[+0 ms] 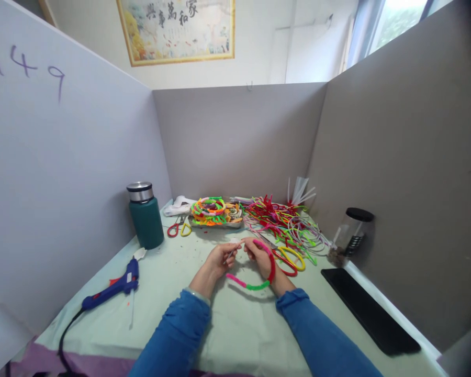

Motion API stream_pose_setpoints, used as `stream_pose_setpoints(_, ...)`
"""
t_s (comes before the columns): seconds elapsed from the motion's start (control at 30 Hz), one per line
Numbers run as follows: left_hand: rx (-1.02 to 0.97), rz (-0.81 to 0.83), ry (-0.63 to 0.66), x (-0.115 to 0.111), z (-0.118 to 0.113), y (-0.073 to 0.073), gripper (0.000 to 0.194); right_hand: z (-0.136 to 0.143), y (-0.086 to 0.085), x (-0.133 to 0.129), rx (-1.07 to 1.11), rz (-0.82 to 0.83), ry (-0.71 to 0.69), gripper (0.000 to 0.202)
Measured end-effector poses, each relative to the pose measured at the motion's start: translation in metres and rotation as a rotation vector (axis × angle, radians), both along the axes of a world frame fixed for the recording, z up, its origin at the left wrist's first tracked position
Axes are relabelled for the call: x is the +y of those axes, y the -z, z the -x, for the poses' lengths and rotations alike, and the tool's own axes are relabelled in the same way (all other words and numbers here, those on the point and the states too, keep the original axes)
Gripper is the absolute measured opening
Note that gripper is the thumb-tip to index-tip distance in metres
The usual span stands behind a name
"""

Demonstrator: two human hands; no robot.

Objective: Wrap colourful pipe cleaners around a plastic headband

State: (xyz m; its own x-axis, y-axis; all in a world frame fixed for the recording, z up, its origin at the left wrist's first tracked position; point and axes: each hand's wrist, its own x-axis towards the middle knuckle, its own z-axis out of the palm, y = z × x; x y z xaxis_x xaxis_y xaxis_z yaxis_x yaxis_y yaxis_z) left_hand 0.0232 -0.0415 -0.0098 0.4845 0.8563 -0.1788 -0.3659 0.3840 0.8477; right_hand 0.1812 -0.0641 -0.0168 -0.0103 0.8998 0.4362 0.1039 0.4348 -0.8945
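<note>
A curved hoop (272, 268) wrapped in pink, red and green fuzzy wire hangs open-ended at my right hand (256, 254), crossing in front of its wrist. The fingers of that hand are closed at the hoop's upper end, where a pale thin tip shows. My left hand (222, 257) is closed just to the left, its fingertips pinching something thin and small that I cannot make out clearly. Both hands nearly meet above the middle of the table.
Scissors with red and yellow handles (292, 259) lie right of my hands. Behind are a tray (220, 225) of coloured rings and a pile of fuzzy wires (277, 217). A green bottle (146, 220) and blue glue gun (113, 288) stand left; a jar (349, 235) and black slab (369, 309) right.
</note>
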Motion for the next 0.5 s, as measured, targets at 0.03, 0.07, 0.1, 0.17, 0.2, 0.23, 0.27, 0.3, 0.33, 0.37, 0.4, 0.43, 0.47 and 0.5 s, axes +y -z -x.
stream_pose_setpoints(0.03,0.006,0.001,-0.001,0.0,0.001,-0.001,0.016,-0.007,0.002,0.003,-0.068,-0.024,-0.04,0.03)
stream_pose_setpoints(0.07,0.019,-0.007,-0.006,-0.001,0.001,-0.002,0.016,-0.016,0.002,0.008,-0.152,-0.042,-0.061,0.025)
stream_pose_setpoints(0.1,0.044,-0.027,-0.022,-0.001,0.002,-0.002,0.016,-0.024,0.001,0.015,-0.221,-0.051,-0.049,0.023)
stream_pose_setpoints(0.17,0.121,-0.086,-0.068,-0.002,0.002,-0.003,0.018,-0.037,-0.01,0.032,-0.281,-0.063,0.115,0.024)
stream_pose_setpoints(0.2,0.163,-0.117,-0.09,-0.002,0.002,-0.003,0.019,-0.039,-0.019,0.041,-0.291,-0.102,0.248,0.025)
stream_pose_setpoints(0.23,0.187,-0.132,-0.094,-0.003,0.001,-0.003,0.021,-0.037,-0.03,0.051,-0.341,-0.167,0.302,0.026)
stream_pose_setpoints(0.27,0.196,-0.139,-0.085,-0.003,0.001,-0.003,0.022,-0.03,-0.042,0.06,-0.394,-0.236,0.317,0.027)
stream_pose_setpoints(0.3,0.2,-0.144,-0.073,-0.003,0.0,-0.003,0.023,-0.02,-0.054,0.069,-0.463,-0.297,0.285,0.028)
stream_pose_setpoints(0.33,0.205,-0.148,-0.071,-0.003,-0.001,-0.003,0.023,-0.006,-0.066,0.078,-0.568,-0.347,0.215,0.029)
stream_pose_setpoints(0.37,0.221,-0.147,-0.073,-0.004,-0.002,-0.003,0.022,0.01,-0.075,0.086,-0.691,-0.396,0.13,0.034)
stream_pose_setpoints(0.4,0.235,-0.157,-0.087,-0.004,-0.002,-0.002,0.021,0.026,-0.083,0.093,-0.807,-0.442,0.056,0.043)
stream_pose_setpoints(0.43,0.247,-0.167,-0.101,-0.005,-0.003,-0.002,0.021,0.042,-0.088,0.101,-0.901,-0.468,0.001,0.055)
stream_pose_setpoints(0.47,0.249,-0.172,-0.098,-0.005,-0.003,-0.001,0.02,0.057,-0.091,0.109,-0.977,-0.476,-0.047,0.066)
stream_pose_setpoints(0.5,0.26,-0.177,-0.107,-0.005,-0.004,0.0,0.019,0.069,-0.091,0.117,-1.035,-0.466,-0.085,0.078)
